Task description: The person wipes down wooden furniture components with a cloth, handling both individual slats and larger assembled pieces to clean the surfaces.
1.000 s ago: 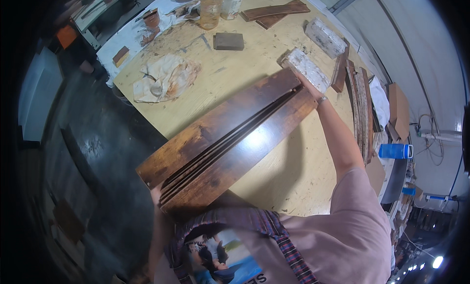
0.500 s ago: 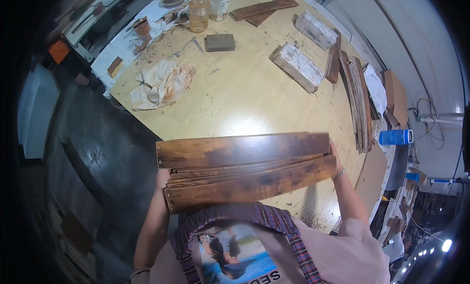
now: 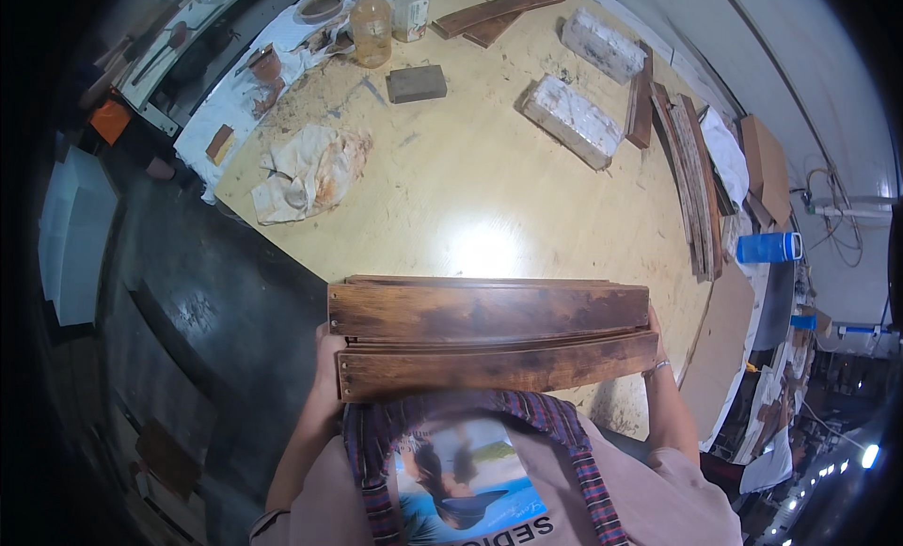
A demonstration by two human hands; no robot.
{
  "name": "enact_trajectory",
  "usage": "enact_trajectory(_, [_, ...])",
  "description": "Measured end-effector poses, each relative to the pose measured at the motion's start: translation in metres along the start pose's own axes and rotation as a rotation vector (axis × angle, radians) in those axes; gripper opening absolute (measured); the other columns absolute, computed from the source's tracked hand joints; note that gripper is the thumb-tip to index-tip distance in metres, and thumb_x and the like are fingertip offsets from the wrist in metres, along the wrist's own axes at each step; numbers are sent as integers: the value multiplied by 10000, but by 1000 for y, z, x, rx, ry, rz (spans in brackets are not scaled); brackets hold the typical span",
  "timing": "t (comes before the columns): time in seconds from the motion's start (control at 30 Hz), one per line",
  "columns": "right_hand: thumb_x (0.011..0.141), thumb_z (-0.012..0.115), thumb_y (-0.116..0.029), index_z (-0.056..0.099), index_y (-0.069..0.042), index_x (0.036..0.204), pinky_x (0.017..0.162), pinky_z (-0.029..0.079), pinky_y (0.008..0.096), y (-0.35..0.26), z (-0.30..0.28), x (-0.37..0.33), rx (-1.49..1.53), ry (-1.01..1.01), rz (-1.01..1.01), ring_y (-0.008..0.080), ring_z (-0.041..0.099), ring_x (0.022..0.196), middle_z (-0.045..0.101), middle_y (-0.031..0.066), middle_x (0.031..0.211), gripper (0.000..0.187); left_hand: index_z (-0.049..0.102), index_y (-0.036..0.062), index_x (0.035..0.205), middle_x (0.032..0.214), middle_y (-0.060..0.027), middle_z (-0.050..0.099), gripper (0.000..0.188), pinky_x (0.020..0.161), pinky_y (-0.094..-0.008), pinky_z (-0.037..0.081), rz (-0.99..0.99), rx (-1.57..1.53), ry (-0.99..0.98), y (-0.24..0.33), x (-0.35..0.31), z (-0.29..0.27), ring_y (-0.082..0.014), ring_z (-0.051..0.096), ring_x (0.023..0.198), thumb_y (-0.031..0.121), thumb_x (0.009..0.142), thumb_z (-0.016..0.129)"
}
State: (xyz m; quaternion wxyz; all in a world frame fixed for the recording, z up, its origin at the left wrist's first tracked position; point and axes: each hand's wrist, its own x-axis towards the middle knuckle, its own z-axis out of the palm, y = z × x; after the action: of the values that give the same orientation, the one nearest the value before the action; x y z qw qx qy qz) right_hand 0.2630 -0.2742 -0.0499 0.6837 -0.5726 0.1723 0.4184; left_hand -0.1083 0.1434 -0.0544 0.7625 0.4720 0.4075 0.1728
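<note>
I hold a stack of dark-brown stained wooden slats [image 3: 489, 311] crosswise close in front of me, between both hands. The slats have small holes near their left ends. Two broad faces show, with thin edges of more slats between and behind them. My left hand [image 3: 329, 360] is closed round the stack's left end, its fingers mostly hidden behind the wood. At the other end my right hand [image 3: 656, 337] grips the slats, its fingertips largely out of sight.
On the pale table [image 3: 451, 189] lie a stained cloth [image 3: 312, 173], a grey-brown block [image 3: 418, 84] and two wrapped blocks [image 3: 572, 123]. Bottles [image 3: 372, 29] stand at the back left. More slats [image 3: 691, 184] line the right edge, near a blue-and-white container [image 3: 768, 248].
The stack has moved a little right and its upper face lower. The gap between the two broad faces has narrowed, and the slats lie more evenly together. Both hands keep their hold.
</note>
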Motion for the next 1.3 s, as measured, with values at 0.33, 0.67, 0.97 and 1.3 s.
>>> enact_trajectory(0.33, [1008,453,-541,586,-92,1306,911,549,385,14,-26,-4,66,9,15,215,641,1076,655,76,1234,555,654,-53,1022,921,-127,699,216,714,-336,588,-211,-304,24,5,8,12,-212,702,773,35,927,481])
enact_trajectory(0.67, [1020,450,-446,625,-83,1245,910,546,376,29,-44,-18,166,37,-132,223,650,1059,679,72,1193,461,648,-53,1022,923,-130,700,239,707,-336,580,-319,-215,121,24,25,36,-210,704,774,139,984,510])
enact_trajectory(0.97, [1015,419,-474,587,-91,1301,931,539,428,34,-41,-47,284,56,-147,273,616,1136,637,102,1272,507,603,89,824,671,11,508,236,421,-282,377,-365,-42,67,17,93,69,-94,472,495,299,932,603])
enact_trajectory(1.3, [1020,399,-488,542,-97,1352,938,552,424,70,-4,-90,365,262,-307,282,623,1139,617,107,1294,533,635,-65,1013,856,-104,647,354,580,-342,465,-336,249,-148,39,182,123,-162,599,689,272,907,620])
